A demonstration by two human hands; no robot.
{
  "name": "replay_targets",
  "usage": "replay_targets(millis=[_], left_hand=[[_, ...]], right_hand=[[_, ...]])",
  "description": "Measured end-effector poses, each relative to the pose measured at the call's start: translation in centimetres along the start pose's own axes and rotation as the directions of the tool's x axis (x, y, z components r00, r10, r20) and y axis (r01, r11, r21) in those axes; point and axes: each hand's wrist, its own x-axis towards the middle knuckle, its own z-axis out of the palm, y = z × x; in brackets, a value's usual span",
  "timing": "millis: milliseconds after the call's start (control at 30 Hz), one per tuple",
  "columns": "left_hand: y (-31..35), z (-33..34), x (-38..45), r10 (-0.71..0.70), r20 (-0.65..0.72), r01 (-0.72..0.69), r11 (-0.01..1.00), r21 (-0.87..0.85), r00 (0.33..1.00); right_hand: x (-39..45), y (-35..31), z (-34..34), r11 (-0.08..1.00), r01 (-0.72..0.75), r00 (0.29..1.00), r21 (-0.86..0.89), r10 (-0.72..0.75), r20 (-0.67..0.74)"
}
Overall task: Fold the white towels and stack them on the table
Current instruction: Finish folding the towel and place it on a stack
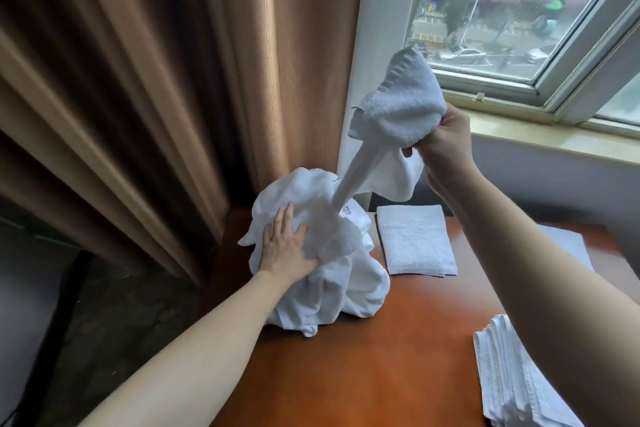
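White terry stretches taut between the crumpled towel pile (322,260) on the wooden table (381,357) and the raised right hand (441,146), which grips one towel (401,107). Her left hand (285,246) presses flat, fingers straight, on the pile; she should keep it pinned and lift steadily till that towel slips free beside the folded towel (414,239).

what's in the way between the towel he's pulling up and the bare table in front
Nothing visible. The right hand grips the towel, whose tail is still in the pile under the left hand; the table ahead is bare.

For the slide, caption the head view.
Right hand pulls a white towel from the pile while the left hand presses it.
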Motion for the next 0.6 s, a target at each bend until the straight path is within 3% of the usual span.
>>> replay_targets(millis=[167, 333, 433, 500, 600], left_hand=[[-0.2, -1.6, -0.8, -0.016, -0.063, 0.011, 0.997, -0.077, 0.998], [-0.3, -3.6, -0.3, 0.031, -0.043, -0.041, 0.964, -0.264, 0.999], [-0.2, -4.6, -0.4, 0.012, -0.047, -0.027, 0.943, -0.332, 0.999], [0.4, -5.6, -0.6, -0.014, -0.078, -0.016, 0.924, -0.382, 0.997], [2.8, -7.9, -0.8, 0.007, -0.256, -0.150, 0.826, -0.543, 0.967]], right_hand=[[0.9, -2.8, 1.4, 0.998, 0.063, 0.996, 0.024, -0.065, 0.055], [1.3, -5.4, 2.5, 0.985, 0.164, 0.986, 0.047, -0.164, -0.010], [1.5, -8.1, 2.9, 0.966, 0.212, 0.977, 0.151, -0.203, -0.068], [2.0, -10.0, 3.0, 0.939, 0.210, 0.976, 0.274, -0.185, -0.116], [2.3, -11.6, 3.5, 0.912, 0.074, 0.996, 0.404, -0.047, -0.075]])
